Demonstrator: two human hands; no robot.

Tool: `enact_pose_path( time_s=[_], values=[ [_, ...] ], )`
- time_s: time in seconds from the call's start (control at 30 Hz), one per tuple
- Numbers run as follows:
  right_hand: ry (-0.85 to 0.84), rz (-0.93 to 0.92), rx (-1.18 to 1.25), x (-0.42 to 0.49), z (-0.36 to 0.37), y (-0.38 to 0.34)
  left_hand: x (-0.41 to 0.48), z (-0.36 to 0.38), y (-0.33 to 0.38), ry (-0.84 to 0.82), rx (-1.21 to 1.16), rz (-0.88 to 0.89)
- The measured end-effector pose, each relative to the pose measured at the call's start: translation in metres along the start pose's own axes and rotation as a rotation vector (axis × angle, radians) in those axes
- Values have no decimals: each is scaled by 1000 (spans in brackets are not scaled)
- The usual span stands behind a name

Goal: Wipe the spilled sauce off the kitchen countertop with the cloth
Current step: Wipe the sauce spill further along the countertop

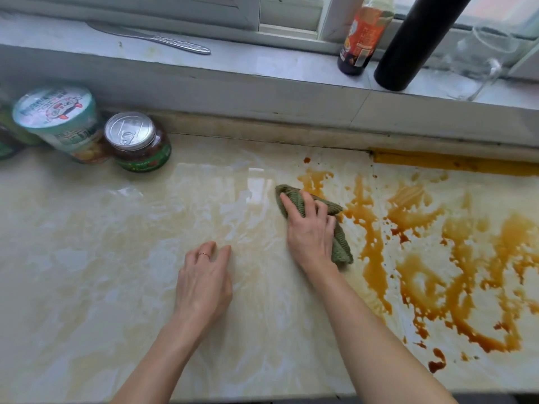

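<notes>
Your right hand (310, 231) lies flat, fingers spread, pressing the green cloth (339, 242) onto the countertop (102, 258) at the left edge of the spilled sauce (437, 258), whose brown streaks and puddles cover the right part of the counter from far to near. Your left hand (204, 282) rests palm down on the bare counter just left of the cloth, fingers loosely together and holding nothing, a ring (204, 255) on one finger. At the far left stand a paper cup (62, 121) and a jar (138, 141), and on the far sill lie a knife (154, 39), a sauce bottle (361, 36) and a black cylinder (414, 45).
</notes>
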State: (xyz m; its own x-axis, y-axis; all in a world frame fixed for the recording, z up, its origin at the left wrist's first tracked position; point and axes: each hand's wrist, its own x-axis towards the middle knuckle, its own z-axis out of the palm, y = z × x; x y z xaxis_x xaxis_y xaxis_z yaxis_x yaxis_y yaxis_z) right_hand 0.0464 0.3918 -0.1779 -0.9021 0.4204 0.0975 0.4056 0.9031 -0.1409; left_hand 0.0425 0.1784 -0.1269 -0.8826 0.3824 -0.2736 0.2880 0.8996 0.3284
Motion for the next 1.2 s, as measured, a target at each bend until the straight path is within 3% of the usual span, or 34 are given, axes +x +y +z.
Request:
enact_pose_path(
  time_s=[0.13, 0.37, 0.57, 0.8, 0.87, 0.97, 1.03, 1.2],
  values=[
    [63, 317, 5, -2, -4, 12, 11, -5, -5, 32, -91, -13],
    [92, -5, 5, 9, 5, -22, 54, -8, 12, 54, -94, 91],
    [91, 277, -11, 27, 0, 3, 91, -10, 22, 61, -57, 141],
    [99, -65, 51, 50, 10, -50, 132, -16, 34, 75, -27, 168],
    [73, -55, 31, 80, 8, -45, 134, -15, 34, 60, -3, 159],
    [26, 166, 30, 106, 9, -26, 133, -13, 34, 47, 25, 160],
    [80, 264, 41, 99, 10, -28, 134, -14, 35, 22, 49, 151],
    [104, 46, 25, 98, 14, -51, 134, -12, 37, 3, 82, 141]
  ],
)
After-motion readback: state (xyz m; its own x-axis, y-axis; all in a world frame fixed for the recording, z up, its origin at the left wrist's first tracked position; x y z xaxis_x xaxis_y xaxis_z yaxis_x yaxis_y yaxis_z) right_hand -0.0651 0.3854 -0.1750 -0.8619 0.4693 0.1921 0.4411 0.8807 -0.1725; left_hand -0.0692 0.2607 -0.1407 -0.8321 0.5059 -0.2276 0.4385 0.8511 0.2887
